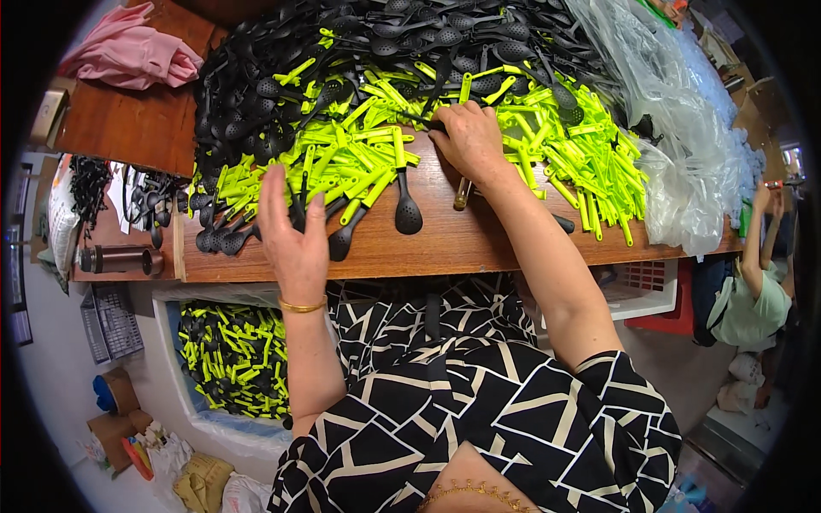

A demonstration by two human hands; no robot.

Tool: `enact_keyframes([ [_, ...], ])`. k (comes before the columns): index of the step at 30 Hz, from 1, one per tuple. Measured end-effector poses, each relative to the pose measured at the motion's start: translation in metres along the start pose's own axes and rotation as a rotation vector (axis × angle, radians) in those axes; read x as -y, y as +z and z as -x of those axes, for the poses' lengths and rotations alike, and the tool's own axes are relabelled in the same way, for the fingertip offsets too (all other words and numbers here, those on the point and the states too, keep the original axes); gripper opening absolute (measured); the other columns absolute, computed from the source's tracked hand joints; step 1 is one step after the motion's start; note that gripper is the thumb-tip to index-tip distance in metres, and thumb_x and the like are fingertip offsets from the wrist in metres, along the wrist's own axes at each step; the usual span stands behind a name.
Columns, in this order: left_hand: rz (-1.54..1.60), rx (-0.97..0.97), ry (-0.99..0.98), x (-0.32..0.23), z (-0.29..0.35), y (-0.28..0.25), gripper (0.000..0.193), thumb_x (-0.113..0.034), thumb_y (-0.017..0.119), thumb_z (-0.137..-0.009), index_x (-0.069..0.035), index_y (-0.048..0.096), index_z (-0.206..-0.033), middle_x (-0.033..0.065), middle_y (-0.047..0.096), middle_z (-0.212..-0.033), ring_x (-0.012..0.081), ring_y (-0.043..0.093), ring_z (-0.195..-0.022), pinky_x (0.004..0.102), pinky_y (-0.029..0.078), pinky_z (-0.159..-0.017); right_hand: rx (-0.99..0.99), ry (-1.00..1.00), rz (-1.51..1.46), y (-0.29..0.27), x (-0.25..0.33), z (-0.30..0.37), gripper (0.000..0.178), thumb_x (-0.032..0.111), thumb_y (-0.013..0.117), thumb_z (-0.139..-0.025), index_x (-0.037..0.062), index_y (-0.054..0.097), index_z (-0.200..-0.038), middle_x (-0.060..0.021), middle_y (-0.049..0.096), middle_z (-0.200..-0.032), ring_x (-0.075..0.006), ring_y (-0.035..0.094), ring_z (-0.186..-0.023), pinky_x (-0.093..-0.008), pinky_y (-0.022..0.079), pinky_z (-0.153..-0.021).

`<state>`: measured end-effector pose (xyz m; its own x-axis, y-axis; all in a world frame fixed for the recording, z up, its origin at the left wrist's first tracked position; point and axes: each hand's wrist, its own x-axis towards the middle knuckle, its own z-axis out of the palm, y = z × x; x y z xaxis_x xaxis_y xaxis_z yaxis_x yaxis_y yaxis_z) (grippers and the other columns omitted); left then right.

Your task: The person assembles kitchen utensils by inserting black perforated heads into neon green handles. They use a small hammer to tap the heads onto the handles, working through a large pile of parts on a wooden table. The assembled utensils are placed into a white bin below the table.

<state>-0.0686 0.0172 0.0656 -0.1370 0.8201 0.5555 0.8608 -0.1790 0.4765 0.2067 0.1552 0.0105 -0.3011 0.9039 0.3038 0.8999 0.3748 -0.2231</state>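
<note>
My left hand is raised at the near left of the table, its fingers straight and the thumb apart, with nothing held. Just behind it lie black slotted spoons with lime-green handles. My right hand is curled over the middle of the pile, with a slim black utensil piece between thumb and fingers; most of that piece is hidden. Under this hand a short amber-coloured rod sticks out toward me. Between my hands, a slotted spoon with a green handle lies head toward me. Loose lime-green handles spread around.
A heap of black slotted spoon heads fills the back of the table. Clear plastic sheeting hangs at the right. A lined bin of finished green-and-black pieces stands below left. A metal flask and pink cloth lie left. Another person works far right.
</note>
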Motion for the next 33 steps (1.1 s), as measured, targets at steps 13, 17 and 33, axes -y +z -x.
enact_keyframes([
  [13,1.449,0.302,-0.815,-0.056,0.029,0.076,0.037,-0.014,0.063,-0.11,0.0,0.056,-0.143,0.0163,0.073,-0.132,0.0179,0.069,-0.119,0.0296,0.055,-0.1,0.02,-0.46,-0.413,-0.05,0.053,0.077,0.058,0.018,0.081,-0.084,0.0114,0.068,-0.139,-0.0117,0.072,-0.121,-0.0294,0.066,-0.109,-0.0464,0.045,-0.101],
  [17,1.552,0.359,-0.944,-0.06,0.034,0.07,0.02,-0.009,0.064,-0.108,-0.011,0.056,-0.126,0.014,0.074,-0.124,0.0197,0.073,-0.107,0.0274,0.06,-0.085,0.589,-0.378,-0.949,-0.055,-0.003,0.035,0.041,0.022,0.076,-0.096,0.0181,0.073,-0.136,-0.006,0.077,-0.117,-0.0258,0.067,-0.116,-0.0417,0.047,-0.101],
  [33,1.197,0.434,-0.757,-0.038,0.03,0.08,0.026,-0.011,0.063,-0.109,0.005,0.063,-0.129,0.0115,0.075,-0.104,0.0195,0.076,-0.099,0.0293,0.061,-0.088,-0.159,-0.281,-0.228,-0.046,-0.068,0.002,0.024,0.014,0.076,-0.096,0.0147,0.078,-0.12,-0.0058,0.078,-0.116,-0.0252,0.069,-0.117,-0.0407,0.049,-0.101],
])
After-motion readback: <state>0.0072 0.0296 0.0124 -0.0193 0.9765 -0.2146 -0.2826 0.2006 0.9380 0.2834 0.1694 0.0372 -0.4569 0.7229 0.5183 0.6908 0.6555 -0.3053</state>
